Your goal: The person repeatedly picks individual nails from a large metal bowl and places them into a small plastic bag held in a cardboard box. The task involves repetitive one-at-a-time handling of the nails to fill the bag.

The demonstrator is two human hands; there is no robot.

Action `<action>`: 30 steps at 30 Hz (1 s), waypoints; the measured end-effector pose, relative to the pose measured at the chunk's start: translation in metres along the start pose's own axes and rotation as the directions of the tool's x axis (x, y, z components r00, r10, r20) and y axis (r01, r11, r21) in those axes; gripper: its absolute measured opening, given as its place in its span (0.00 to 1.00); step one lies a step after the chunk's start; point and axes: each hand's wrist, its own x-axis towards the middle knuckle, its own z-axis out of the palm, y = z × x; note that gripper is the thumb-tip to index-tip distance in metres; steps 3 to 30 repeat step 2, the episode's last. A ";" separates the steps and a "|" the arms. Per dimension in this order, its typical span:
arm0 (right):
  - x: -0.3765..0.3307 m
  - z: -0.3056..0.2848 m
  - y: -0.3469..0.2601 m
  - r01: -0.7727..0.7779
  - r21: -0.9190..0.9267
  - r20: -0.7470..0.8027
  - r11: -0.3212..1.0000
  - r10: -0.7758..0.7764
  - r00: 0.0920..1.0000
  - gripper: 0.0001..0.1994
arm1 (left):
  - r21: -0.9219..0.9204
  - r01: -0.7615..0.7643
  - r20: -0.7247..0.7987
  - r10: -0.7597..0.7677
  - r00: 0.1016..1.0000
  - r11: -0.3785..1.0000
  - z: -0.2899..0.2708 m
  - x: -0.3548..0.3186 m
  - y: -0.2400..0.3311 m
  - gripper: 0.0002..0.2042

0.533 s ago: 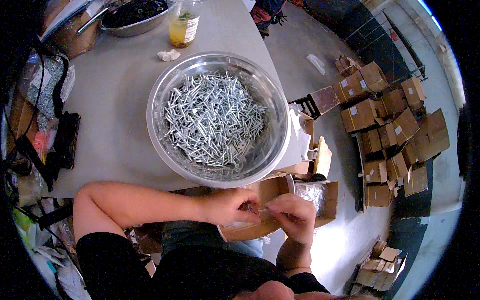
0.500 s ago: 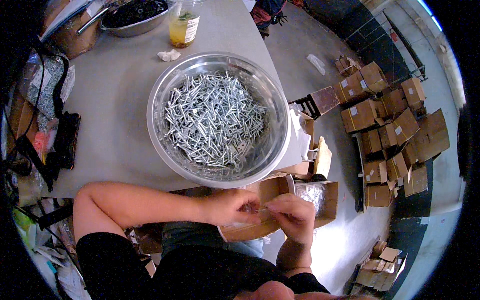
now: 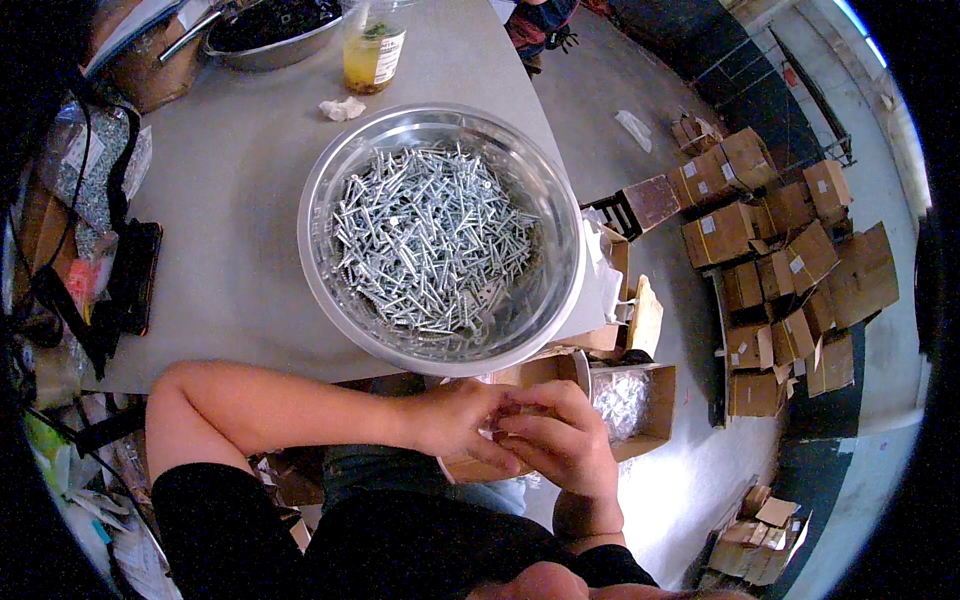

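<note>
A large clear bowl point(image 3: 318, 290) full of silver screws point(image 3: 425, 240) stands at the table's front right edge. Just below its near rim, my left hand point(image 3: 455, 422) and my right hand point(image 3: 565, 440) meet, fingers bent inward and touching. Both are closed around something small; a pale glint shows between the fingers, but the thing itself is too covered to name. Beneath my hands lies an open cardboard box point(image 3: 470, 468). Right of them, another carton point(image 3: 655, 405) holds crumpled clear plastic bags point(image 3: 620, 398).
On the grey table point(image 3: 230, 220) are a cup of yellow drink point(image 3: 370, 62), a crumpled tissue point(image 3: 342, 109), a dark-filled basin point(image 3: 270, 60) and a black phone-like object point(image 3: 140, 278). Bagged hardware point(image 3: 95, 180) and cables crowd the left. Stacked cartons point(image 3: 750, 280) stand on the floor at right.
My right hand has moved left and closed in against my left hand, so the gap between their fingers is gone. The bowl and screws look unchanged.
</note>
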 end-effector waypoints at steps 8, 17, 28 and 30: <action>0.002 -0.002 0.000 0.017 -0.051 0.043 0.999 -0.015 0.999 0.15 | 0.025 0.121 0.118 -0.123 0.985 0.992 -0.004 -0.002 0.006 0.30; 0.002 -0.002 0.000 0.017 -0.051 0.043 0.999 -0.015 0.999 0.15 | 0.025 0.121 0.118 -0.123 0.985 0.992 -0.004 -0.002 0.006 0.30; 0.002 -0.002 0.000 0.017 -0.051 0.043 0.999 -0.015 0.999 0.15 | 0.025 0.121 0.118 -0.123 0.985 0.992 -0.004 -0.002 0.006 0.30; 0.002 -0.002 0.000 0.017 -0.051 0.043 0.999 -0.015 0.999 0.15 | 0.025 0.121 0.118 -0.123 0.985 0.992 -0.004 -0.002 0.006 0.30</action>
